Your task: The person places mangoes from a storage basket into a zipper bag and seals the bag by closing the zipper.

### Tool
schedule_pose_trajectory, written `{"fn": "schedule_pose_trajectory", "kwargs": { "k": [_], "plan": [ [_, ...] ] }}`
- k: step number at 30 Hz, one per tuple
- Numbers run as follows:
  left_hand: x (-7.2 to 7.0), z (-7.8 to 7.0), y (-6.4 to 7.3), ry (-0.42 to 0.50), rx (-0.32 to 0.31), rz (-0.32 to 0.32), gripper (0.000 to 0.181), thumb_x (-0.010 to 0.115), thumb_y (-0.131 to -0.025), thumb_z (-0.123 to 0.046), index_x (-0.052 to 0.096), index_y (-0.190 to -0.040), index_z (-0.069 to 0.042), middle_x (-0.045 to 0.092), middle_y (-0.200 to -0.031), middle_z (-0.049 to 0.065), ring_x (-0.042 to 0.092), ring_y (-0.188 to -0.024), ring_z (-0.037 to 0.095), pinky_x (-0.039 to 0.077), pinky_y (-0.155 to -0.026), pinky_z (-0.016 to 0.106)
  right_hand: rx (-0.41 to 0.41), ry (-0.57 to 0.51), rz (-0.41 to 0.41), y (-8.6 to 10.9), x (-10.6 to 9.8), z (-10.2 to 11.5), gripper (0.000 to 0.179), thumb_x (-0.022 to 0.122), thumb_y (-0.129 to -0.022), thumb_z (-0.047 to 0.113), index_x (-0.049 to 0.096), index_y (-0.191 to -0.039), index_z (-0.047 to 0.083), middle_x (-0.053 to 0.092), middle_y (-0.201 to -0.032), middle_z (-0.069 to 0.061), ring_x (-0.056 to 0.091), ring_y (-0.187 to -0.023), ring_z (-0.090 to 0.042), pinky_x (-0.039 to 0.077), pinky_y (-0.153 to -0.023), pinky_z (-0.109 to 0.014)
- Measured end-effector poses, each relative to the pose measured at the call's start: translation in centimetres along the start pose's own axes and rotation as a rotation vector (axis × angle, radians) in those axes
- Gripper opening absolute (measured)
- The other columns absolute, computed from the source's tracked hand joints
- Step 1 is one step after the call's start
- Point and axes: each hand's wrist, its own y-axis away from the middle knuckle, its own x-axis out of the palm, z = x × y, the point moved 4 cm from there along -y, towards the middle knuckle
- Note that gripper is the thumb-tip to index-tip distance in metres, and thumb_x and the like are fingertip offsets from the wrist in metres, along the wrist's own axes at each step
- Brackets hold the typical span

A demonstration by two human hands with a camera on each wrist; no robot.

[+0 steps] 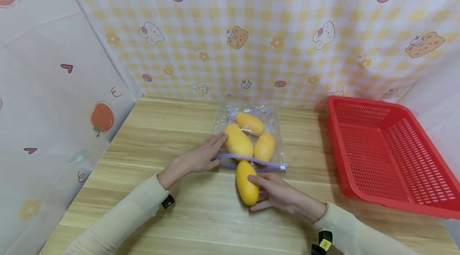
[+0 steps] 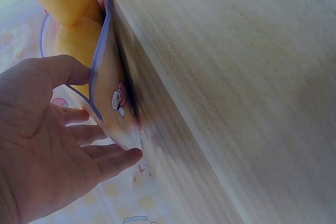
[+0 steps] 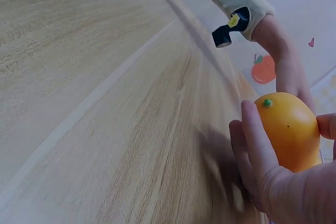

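A clear zip bag point(image 1: 280, 139) with a purple-edged mouth lies on the table, several yellow mangoes inside, among them a large one point(image 1: 238, 142). My left hand point(image 1: 205, 155) rests at the bag's left side, fingers extended over it. In the left wrist view, that hand's thumb point(image 2: 73, 70) is at the purple rim and the mouth gapes. My right hand point(image 1: 282, 195) grips another mango point(image 1: 247, 185) between thumb and fingers, its far end at the bag's mouth. The right wrist view shows a small green stem on this mango point(image 3: 291, 129).
A red plastic basket point(image 1: 338, 155) with slotted walls stands on the right of the wooden table point(image 1: 172, 123). Behind the table hangs a yellow checked cloth point(image 1: 276, 63). A white printed cloth point(image 1: 46, 99) covers the left side.
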Motion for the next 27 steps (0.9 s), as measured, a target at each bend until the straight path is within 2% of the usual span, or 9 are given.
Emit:
{"fn": "schedule_pose_trajectory", "kwargs": {
  "k": [4, 11, 21, 27],
  "plan": [
    [-0.02, 0.01, -0.04, 0.0, -0.002, -0.003, 0.08, 0.063, -0.098, -0.012, 0.015, -0.16, 0.003, 0.01, -0.165, 0.023, 0.015, -0.149, 0.043, 0.015, -0.12, 0.047, 0.003, -0.014, 0.004, -0.25, 0.07, -0.03, 0.064, 0.059, -0.104, 0.031, 0.038, -0.144, -0.015, 0.062, -0.117, -0.025, 0.068, -0.101, -0.037, 0.057, -0.086, -0.054],
    [-0.13, -0.05, -0.04, 0.001, -0.009, 0.003, 0.08, 0.062, -0.098, -0.012, 0.015, -0.16, 0.003, 0.009, -0.166, 0.023, 0.014, -0.15, 0.042, 0.014, -0.121, 0.047, -0.005, -0.011, 0.0, -0.42, 0.29, 0.09, 0.049, 0.061, -0.102, 0.022, 0.048, -0.132, -0.014, 0.063, -0.114, -0.025, 0.069, -0.098, -0.035, 0.058, -0.084, -0.053],
    [-0.2, 0.0, -0.06, 0.001, 0.003, -0.002, 0.08, 0.063, -0.097, -0.012, 0.015, -0.16, 0.004, 0.011, -0.165, 0.024, 0.016, -0.149, 0.043, 0.015, -0.12, 0.047, 0.004, -0.03, 0.022, -0.25, 0.73, 0.15, 0.052, 0.059, -0.101, 0.014, 0.04, -0.138, -0.017, 0.059, -0.116, -0.026, 0.068, -0.099, -0.037, 0.057, -0.088, -0.052],
    [-0.13, 0.04, -0.03, -0.006, -0.012, 0.016, 0.081, 0.062, -0.098, -0.015, 0.014, -0.161, 0.001, 0.009, -0.166, 0.021, 0.015, -0.15, 0.04, 0.014, -0.12, 0.044, 0.007, -0.04, 0.02, -0.26, 0.93, 0.15, 0.054, 0.058, -0.103, 0.02, 0.039, -0.139, -0.017, 0.058, -0.118, -0.026, 0.067, -0.103, -0.036, 0.056, -0.09, -0.051]
  ]
}}
